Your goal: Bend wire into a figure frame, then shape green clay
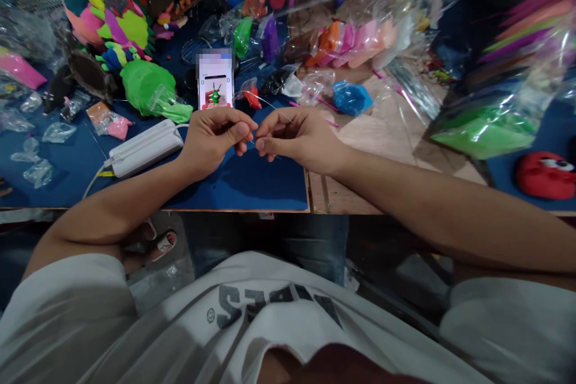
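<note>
I count 1 thin strand [279, 112], upper stretch slanting up-left, away from the body; right hand [299, 137] pinched on it, left hand [216, 137] beside, can't tell its grip; 1 phone [216, 81] behind.

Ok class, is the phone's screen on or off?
On: the phone is lit, showing a green figure, just beyond the left hand.
</note>
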A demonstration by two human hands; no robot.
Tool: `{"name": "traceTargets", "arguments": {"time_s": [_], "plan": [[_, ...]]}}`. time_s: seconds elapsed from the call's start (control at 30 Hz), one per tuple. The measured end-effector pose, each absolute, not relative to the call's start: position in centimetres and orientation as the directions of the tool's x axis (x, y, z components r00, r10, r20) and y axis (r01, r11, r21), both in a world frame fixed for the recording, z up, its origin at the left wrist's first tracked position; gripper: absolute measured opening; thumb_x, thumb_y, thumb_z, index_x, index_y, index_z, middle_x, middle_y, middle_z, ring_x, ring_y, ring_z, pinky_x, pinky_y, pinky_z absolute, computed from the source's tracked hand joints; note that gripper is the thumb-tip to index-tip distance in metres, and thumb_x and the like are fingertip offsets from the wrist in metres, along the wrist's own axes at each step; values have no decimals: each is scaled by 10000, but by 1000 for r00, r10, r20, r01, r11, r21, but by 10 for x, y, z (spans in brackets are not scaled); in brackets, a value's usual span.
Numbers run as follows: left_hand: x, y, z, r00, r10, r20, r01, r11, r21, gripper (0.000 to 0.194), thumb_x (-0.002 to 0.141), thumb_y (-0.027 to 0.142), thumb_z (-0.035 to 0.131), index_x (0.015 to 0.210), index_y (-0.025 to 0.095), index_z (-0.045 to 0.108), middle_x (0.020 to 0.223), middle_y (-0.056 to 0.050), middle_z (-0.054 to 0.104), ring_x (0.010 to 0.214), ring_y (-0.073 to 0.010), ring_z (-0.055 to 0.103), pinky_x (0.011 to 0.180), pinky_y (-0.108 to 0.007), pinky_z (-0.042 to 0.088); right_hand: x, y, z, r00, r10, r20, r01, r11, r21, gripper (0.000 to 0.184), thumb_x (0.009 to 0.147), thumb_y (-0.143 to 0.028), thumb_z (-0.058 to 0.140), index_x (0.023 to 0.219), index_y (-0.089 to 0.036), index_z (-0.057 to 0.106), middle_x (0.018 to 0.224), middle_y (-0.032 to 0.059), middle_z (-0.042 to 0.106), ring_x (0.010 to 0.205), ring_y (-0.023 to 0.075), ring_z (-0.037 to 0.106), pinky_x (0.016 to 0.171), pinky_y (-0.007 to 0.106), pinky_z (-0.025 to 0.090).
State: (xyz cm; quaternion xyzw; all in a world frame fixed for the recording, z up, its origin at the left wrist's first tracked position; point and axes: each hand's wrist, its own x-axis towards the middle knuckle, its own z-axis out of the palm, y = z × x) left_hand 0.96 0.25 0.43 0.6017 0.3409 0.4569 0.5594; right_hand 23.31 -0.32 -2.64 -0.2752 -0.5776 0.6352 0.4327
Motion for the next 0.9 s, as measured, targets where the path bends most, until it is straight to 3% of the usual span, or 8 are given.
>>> {"name": "traceTargets", "arguments": {"time_s": [0.2, 0.33, 0.43, 0.53, 0.6, 0.7, 0.9], "plan": [[8, 7, -4, 302, 939, 164, -107, -137, 985, 570, 838, 724, 1068, 917, 218, 816, 813, -23, 821, 606, -133, 763, 551, -248, 636, 240, 5, -38, -421, 880, 221, -209, 143, -967, 739, 800, -601, 1143, 1312, -253, 740, 817, -48, 785, 687, 157, 754, 652, 302, 651], [8, 11, -10, 212, 970, 116, -103, -96, 990, 425, 957, 557, 1038, 967, 233, 763, 857, 0, 833, 652, -121, 785, 597, -232, 649, 244, 12, -42, -234, 911, 339, -152, 310, -938, 840, 808, -627, 1143, 1431, -337, 661, 1008, -16, 807, 841, 174, 760, 721, 324, 647], [5, 15, -10, 168, 982, 83, -138, -60, 989, 360, 1024, 504, 992, 992, 238, 752, 876, 22, 821, 682, -93, 782, 630, -209, 653, 248, 21, -47, -49, 915, 400, -152, 389, -909, 705, 895, -747, 1044, 1336, -346, 668, 1120, 12, 793, 851, 152, 717, 684, 310, 605], [-2, 22, -9, 173, 985, 30, -204, 6, 979, 345, 1047, 501, 972, 1007, 242, 749, 889, 39, 807, 717, -65, 782, 675, -177, 671, 250, 29, -51, 57, 895, 443, -118, 447, -887, 586, 981, -828, 919, 1070, -294, 693, 989, 3, 748, 712, 120, 656, 618, 311, 544], [-5, 26, -9, 193, 981, -16, -252, 66, 965, 349, 1035, 504, 985, 1012, 246, 752, 893, 42, 804, 731, -61, 786, 674, -163, 669, 249, 26, -49, 18, 882, 471, -25, 472, -881, 600, 1031, -850, 844, 958, -274, 690, 868, 1, 708, 684, 142, 654, 633, 336, 541], [-7, 28, -10, 231, 972, -53, -294, 122, 948, 358, 1019, 509, 999, 999, 249, 754, 891, 39, 803, 737, -68, 788, 642, -159, 645, 244, 10, -39, -116, 850, 514, 111, 525, -844, 560, 1114, -805, 755, 953, -270, 718, 844, 19, 706, 707, 189, 662, 668, 383, 546], [3, 16, -11, 291, 950, 111, -349, -3, 937, 436, 892, 578, 1087, 966, 254, 806, 855, 41, 798, 664, -76, 739, 644, -210, 661, 239, -21, -17, -242, 742, 625, 252, 670, -699, 417, 1216, -595, 657, 1001, -271, 808, 904, 46, 804, 770, 207, 707, 753, 395, 579]]}}
